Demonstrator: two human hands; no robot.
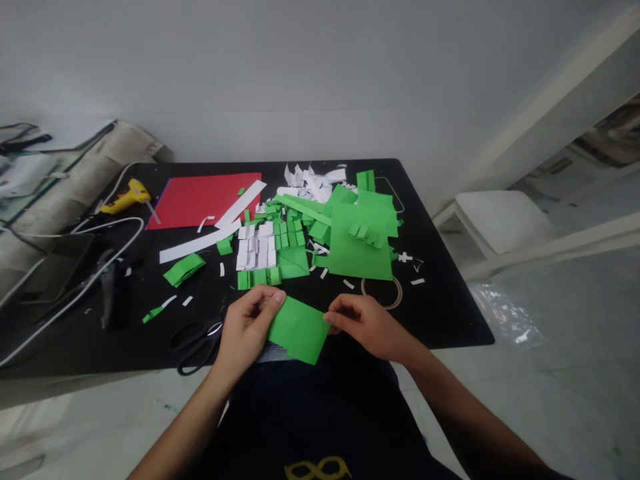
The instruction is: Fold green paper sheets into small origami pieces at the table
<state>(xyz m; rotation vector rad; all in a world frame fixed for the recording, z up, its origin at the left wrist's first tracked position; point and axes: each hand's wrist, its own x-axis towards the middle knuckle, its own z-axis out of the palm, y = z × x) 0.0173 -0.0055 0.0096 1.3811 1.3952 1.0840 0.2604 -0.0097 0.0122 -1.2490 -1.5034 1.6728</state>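
Observation:
A piece of green paper (pixel 301 330) is held up at the table's front edge, with a faint crease down its middle. My left hand (pixel 251 327) pinches its upper left corner between thumb and fingers. At its right edge my right hand (pixel 367 325) grips the paper the same way. Just left of my left hand lie black-handled scissors (pixel 196 343), partly behind the wrist. Beyond the hands sit folded white paper strips (pixel 257 247) and folded green strips (pixel 289 235) in rows. A larger green sheet (pixel 360 257) lies to their right.
On the black table (pixel 440 313) are a red sheet (pixel 200 193), a yellow glue gun (pixel 131 195), white paper scraps (pixel 315 180) and a folded green bundle (pixel 184 269). A white cable (pixel 123 250) loops along the left. A white stool (pixel 503 217) stands to the right.

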